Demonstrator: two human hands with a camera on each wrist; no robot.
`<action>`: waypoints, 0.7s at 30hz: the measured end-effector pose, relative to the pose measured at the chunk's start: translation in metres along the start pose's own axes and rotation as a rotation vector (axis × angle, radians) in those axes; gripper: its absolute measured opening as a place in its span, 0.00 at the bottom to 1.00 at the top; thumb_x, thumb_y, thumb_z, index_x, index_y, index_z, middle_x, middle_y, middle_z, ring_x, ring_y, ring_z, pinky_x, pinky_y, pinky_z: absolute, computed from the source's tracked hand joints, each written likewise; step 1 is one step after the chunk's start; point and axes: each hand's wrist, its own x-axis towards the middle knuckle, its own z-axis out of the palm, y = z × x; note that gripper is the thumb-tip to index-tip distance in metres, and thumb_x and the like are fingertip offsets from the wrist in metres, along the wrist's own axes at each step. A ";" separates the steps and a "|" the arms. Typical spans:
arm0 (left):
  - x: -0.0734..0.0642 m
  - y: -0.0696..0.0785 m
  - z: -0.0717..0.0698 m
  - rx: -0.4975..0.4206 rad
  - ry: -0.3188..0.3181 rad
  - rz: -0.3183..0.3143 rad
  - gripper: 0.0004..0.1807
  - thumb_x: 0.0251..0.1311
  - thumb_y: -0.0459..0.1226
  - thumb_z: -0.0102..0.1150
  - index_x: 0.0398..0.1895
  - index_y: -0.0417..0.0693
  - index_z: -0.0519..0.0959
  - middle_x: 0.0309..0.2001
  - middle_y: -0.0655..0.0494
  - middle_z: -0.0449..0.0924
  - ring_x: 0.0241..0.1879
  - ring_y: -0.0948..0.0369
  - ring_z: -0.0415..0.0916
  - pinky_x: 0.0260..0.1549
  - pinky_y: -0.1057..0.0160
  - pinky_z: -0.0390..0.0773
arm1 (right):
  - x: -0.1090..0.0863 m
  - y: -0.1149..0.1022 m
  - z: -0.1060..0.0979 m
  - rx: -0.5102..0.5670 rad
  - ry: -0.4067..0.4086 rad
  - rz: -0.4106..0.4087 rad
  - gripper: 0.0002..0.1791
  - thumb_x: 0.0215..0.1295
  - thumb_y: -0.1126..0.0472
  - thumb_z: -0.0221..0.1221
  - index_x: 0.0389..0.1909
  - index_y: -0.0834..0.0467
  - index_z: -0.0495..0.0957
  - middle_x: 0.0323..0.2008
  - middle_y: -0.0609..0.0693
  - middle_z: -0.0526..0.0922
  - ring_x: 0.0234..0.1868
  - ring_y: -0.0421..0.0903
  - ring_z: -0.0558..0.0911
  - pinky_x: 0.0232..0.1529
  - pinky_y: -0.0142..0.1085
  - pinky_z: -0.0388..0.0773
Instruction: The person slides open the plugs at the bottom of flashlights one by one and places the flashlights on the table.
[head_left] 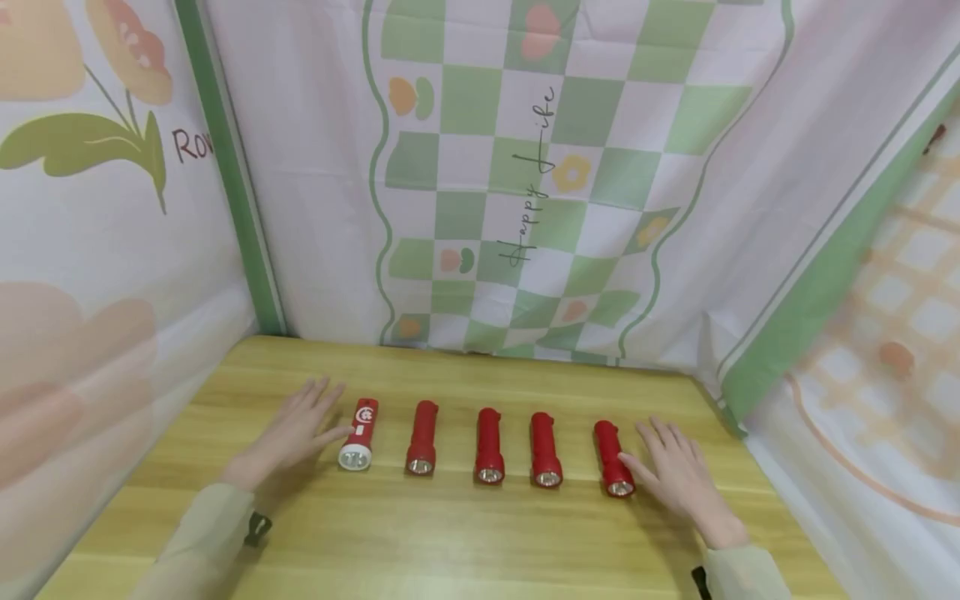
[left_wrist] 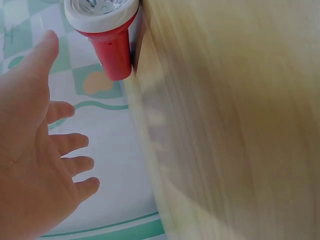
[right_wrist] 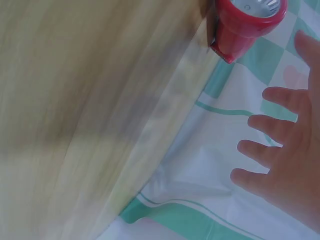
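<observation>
Several flashlights lie in a row on the wooden table, lens ends toward me. Leftmost is a red flashlight with a white head [head_left: 360,433]; the left hand [head_left: 292,429] hovers beside it, fingers spread, thumb near its side. In the left wrist view its white rim [left_wrist: 102,20] shows above the thumb. To its right lie all-red flashlights, among them one second from left [head_left: 423,437], a middle one [head_left: 489,446] and another [head_left: 545,450]. At the right end, a red flashlight [head_left: 613,458] is nearest the right hand [head_left: 671,471], whose fingers are spread and whose thumb overlaps it in the head view.
The wooden table [head_left: 420,546] reaches back to a hanging cloth [head_left: 465,167] with green checks. More printed cloth hangs at the left [head_left: 90,242] and right [head_left: 885,333], close along the table's sides. Dark bands show at both sleeve cuffs.
</observation>
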 end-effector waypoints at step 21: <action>0.007 0.016 0.011 -0.080 -0.008 0.066 0.42 0.65 0.52 0.59 0.70 0.29 0.62 0.71 0.28 0.59 0.71 0.33 0.57 0.71 0.34 0.58 | 0.008 -0.013 0.002 0.053 0.166 -0.142 0.28 0.61 0.58 0.66 0.58 0.70 0.73 0.55 0.70 0.78 0.56 0.69 0.76 0.58 0.63 0.73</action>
